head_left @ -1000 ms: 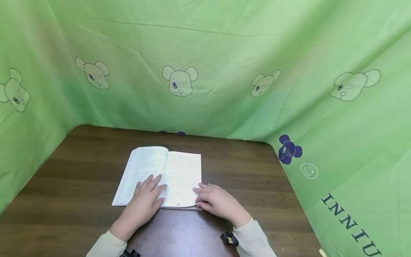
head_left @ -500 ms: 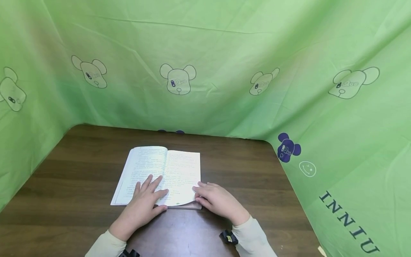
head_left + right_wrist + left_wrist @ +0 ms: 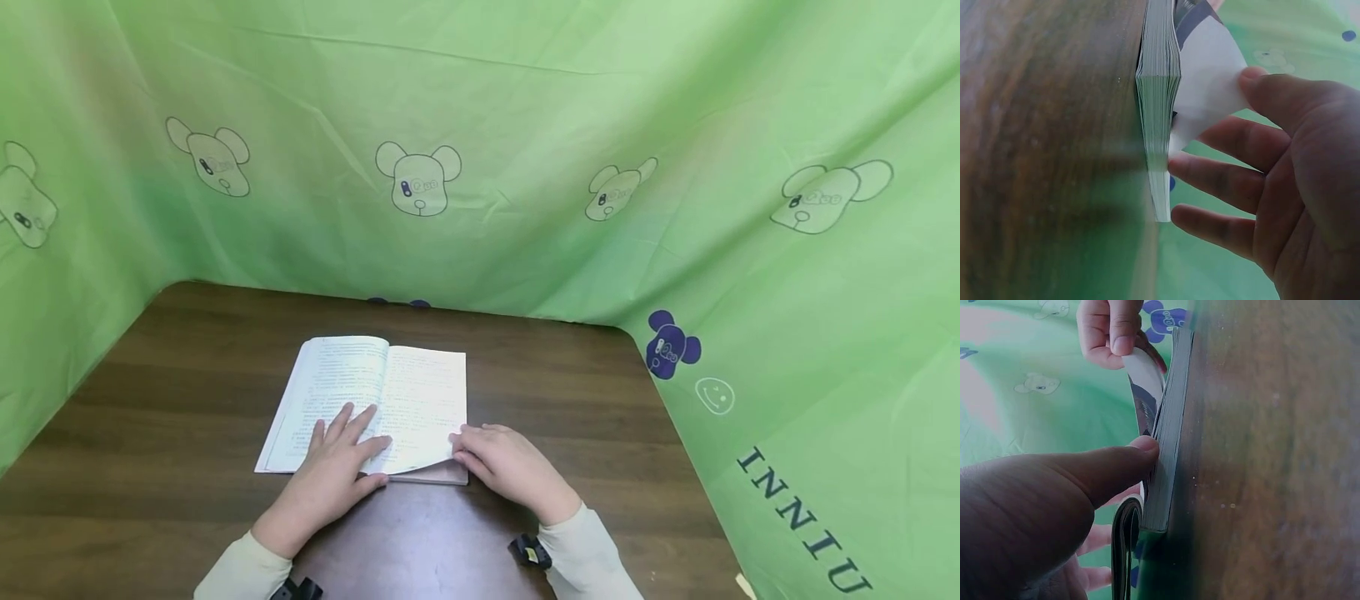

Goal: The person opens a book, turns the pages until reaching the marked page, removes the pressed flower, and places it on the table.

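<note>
An open book [image 3: 427, 383] with printed text lies on the wooden table. My left hand [image 3: 333, 471] rests with spread fingers across its left page and spine; in the left wrist view the thumb [image 3: 1145, 445] presses at the lower edge of the page stack. The right hand [image 3: 510, 467] pinches the lower right corner of the right page between thumb and index finger. That page [image 3: 1210, 81] curves up off the thick stack below, as the right wrist view shows. The other right fingers reach near the side of the stack.
Brown wooden tabletop [image 3: 562, 392] surrounds the book. Green cloth [image 3: 510, 100] printed with bear heads hangs at the back and sides. A small black device [image 3: 530, 552] sits at the right wrist, and another black device [image 3: 297, 589] at the left.
The right hand has lifted the lower right corner of the page, so more of the stack beneath shows. The left hand has stayed on the book, its thumb stretched further out.
</note>
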Action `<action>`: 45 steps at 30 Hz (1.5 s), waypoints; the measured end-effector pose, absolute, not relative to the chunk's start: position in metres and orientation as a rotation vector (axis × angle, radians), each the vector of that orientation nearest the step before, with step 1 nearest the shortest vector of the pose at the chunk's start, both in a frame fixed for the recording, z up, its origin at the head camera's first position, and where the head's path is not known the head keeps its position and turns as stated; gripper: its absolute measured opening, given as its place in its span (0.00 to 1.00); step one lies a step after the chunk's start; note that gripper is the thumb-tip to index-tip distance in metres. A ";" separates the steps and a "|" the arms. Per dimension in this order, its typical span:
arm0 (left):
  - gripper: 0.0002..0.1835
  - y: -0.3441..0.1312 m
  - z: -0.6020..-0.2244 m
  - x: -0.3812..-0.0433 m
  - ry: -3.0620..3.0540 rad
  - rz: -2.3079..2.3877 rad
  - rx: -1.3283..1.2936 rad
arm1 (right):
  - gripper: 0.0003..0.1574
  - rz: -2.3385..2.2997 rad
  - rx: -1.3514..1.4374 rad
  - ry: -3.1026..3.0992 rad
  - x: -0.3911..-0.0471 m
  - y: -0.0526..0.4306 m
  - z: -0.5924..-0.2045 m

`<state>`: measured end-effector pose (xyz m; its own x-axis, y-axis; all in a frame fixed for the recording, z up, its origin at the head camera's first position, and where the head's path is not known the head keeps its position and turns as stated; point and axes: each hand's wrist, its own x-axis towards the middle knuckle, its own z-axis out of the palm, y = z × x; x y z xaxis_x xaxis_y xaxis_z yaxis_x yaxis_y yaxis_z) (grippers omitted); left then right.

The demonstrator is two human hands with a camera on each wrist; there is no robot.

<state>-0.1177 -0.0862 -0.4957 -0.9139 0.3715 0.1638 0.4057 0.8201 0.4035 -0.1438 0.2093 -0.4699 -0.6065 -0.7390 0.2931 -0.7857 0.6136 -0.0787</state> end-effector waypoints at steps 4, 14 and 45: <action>0.26 -0.087 -0.496 -0.117 -2.931 -0.696 -0.638 | 0.04 0.307 1.231 -2.585 -0.143 0.208 -0.471; 0.23 -0.087 -0.495 -0.114 -2.883 -0.694 -0.619 | 0.03 0.387 1.191 -2.553 -0.146 0.206 -0.470; 0.59 -0.090 -0.494 -0.128 -2.657 -0.853 -0.398 | 0.27 0.447 1.129 -2.745 -0.154 0.210 -0.471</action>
